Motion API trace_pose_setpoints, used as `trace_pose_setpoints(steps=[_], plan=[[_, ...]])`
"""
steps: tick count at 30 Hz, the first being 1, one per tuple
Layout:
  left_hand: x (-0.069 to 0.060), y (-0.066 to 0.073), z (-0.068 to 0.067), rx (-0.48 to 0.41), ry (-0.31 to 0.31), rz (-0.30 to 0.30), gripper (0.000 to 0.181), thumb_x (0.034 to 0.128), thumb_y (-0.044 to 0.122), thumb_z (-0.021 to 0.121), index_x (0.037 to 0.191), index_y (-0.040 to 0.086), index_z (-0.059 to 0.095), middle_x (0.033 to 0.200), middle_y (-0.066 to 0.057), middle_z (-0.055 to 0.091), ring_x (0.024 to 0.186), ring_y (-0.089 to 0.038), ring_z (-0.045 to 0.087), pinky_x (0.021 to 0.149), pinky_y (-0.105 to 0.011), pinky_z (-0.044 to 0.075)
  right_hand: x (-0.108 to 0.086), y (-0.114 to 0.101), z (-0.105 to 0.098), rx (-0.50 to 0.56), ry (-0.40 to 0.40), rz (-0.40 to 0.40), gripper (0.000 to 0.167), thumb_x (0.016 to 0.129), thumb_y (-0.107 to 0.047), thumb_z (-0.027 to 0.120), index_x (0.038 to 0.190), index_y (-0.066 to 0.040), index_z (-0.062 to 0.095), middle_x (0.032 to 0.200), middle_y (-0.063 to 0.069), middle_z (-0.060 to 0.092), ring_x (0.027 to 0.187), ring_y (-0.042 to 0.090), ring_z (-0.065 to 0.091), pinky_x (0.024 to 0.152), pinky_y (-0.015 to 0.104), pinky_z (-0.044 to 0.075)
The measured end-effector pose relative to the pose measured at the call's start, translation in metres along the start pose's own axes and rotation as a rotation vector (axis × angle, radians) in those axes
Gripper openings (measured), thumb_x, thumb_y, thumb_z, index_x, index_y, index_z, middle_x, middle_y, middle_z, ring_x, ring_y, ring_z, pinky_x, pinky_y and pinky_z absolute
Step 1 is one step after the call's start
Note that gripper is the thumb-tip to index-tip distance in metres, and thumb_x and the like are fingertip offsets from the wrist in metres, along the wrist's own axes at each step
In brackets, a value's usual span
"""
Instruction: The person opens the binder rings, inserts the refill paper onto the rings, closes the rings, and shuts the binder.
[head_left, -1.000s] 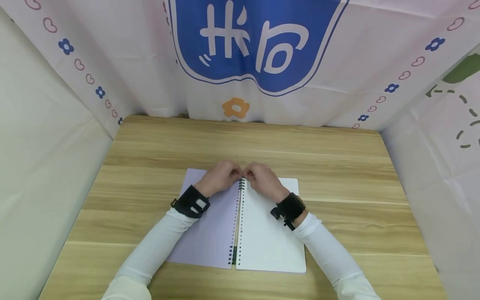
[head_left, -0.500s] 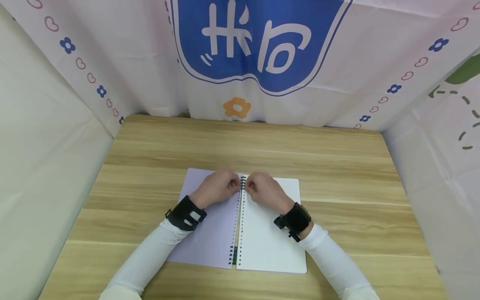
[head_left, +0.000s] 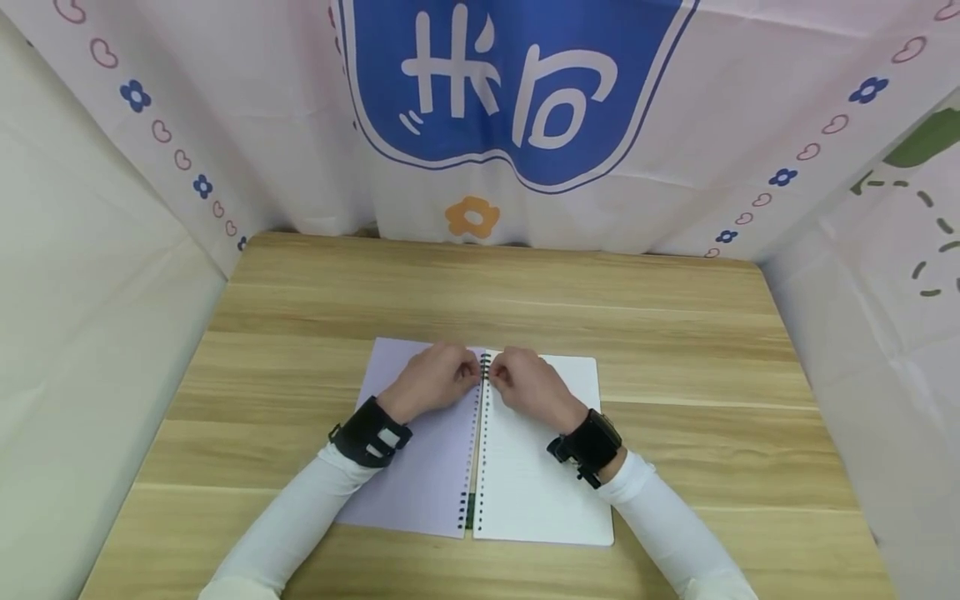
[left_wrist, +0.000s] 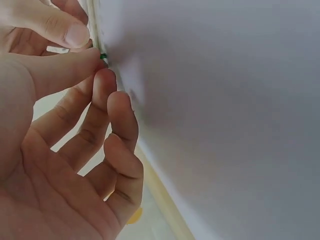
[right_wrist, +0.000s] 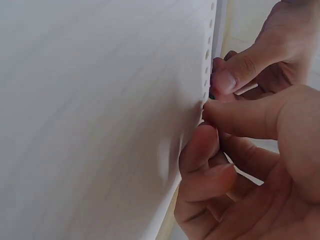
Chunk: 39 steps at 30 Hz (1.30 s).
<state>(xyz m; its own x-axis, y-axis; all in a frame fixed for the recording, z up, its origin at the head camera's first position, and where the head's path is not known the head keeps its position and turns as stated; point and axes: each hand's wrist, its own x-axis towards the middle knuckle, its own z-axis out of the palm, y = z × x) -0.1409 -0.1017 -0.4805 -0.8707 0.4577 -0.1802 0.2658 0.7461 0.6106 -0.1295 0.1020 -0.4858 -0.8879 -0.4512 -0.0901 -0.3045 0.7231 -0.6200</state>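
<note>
An open notebook lies flat on the table, with a lilac cover (head_left: pixel 416 475) on the left and a white lined page stack (head_left: pixel 547 500) on the right. Dark green binding rings (head_left: pixel 485 364) join both at the top of the spine; another set (head_left: pixel 470 510) shows at the bottom. My left hand (head_left: pixel 435 379) pinches the top rings from the cover side, a bit of green (left_wrist: pixel 103 56) showing at its thumb tip. From the page side, the right hand (head_left: pixel 534 385) pinches at the same rings, thumb at the punched holes (right_wrist: pixel 206 70). Fingertips largely hide the rings.
The wooden table (head_left: pixel 675 350) extends around the notebook on all sides. A white printed cloth (head_left: pixel 285 125) hangs behind its far edge. Black straps with cameras (head_left: pixel 372 431) circle both wrists.
Both hands have come slightly down the spine toward me from its top end, baring the uppermost rings. Over the last half second they have barely moved. The notebook stays in place.
</note>
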Motion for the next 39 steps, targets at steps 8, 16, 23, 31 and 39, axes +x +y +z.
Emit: trace_pose_setpoints(steps=[8, 16, 23, 31, 39], plan=[[-0.045, 0.006, 0.013, -0.072, -0.134, 0.050, 0.005, 0.0964, 0.022, 0.081, 0.099, 0.024, 0.077, 0.088, 0.015, 0.068, 0.079, -0.007, 0.060, 0.073, -0.028, 0.052, -0.034, -0.006, 0.007, 0.005, -0.031, -0.029, 0.008, 0.101, -0.011, 0.074, 0.106, -0.010, 0.079, 0.097, -0.002, 0.072, 0.082, 0.008, 0.061, 0.072, 0.026, 0.053], [-0.086, 0.007, 0.024, -0.024, -0.235, 0.109, 0.004, 0.0966, 0.026, 0.080, 0.099, 0.026, 0.077, 0.090, 0.020, 0.067, 0.079, -0.002, 0.059, 0.072, -0.024, 0.050, -0.078, -0.019, 0.029, 0.017, -0.093, -0.072, 0.006, 0.100, -0.015, 0.075, 0.104, -0.017, 0.079, 0.094, -0.011, 0.071, 0.082, 0.003, 0.060, 0.074, 0.023, 0.052], [-0.104, 0.008, 0.029, -0.004, -0.284, 0.207, 0.011, 0.0931, 0.020, 0.083, 0.088, 0.028, 0.078, 0.083, 0.023, 0.064, 0.079, 0.004, 0.059, 0.075, -0.022, 0.052, -0.107, -0.029, 0.041, 0.018, -0.136, -0.116, 0.005, 0.100, -0.018, 0.076, 0.103, -0.021, 0.079, 0.091, -0.017, 0.066, 0.083, -0.003, 0.060, 0.076, 0.021, 0.052], [-0.109, 0.009, 0.030, -0.011, -0.265, 0.230, 0.017, 0.0925, 0.011, 0.083, 0.086, 0.026, 0.078, 0.082, 0.022, 0.065, 0.079, 0.005, 0.059, 0.076, -0.021, 0.053, -0.119, -0.034, 0.051, 0.046, -0.133, -0.141, 0.006, 0.099, -0.015, 0.076, 0.099, -0.021, 0.077, 0.090, -0.017, 0.064, 0.080, -0.004, 0.056, 0.071, 0.016, 0.048], [-0.108, 0.011, 0.030, -0.009, -0.269, 0.216, 0.018, 0.0914, 0.009, 0.082, 0.085, 0.025, 0.078, 0.083, 0.018, 0.069, 0.080, 0.004, 0.059, 0.077, -0.023, 0.054, -0.119, -0.037, 0.054, 0.020, -0.093, -0.168, 0.006, 0.099, -0.013, 0.076, 0.099, -0.019, 0.077, 0.095, -0.014, 0.067, 0.082, -0.005, 0.057, 0.072, 0.015, 0.049]])
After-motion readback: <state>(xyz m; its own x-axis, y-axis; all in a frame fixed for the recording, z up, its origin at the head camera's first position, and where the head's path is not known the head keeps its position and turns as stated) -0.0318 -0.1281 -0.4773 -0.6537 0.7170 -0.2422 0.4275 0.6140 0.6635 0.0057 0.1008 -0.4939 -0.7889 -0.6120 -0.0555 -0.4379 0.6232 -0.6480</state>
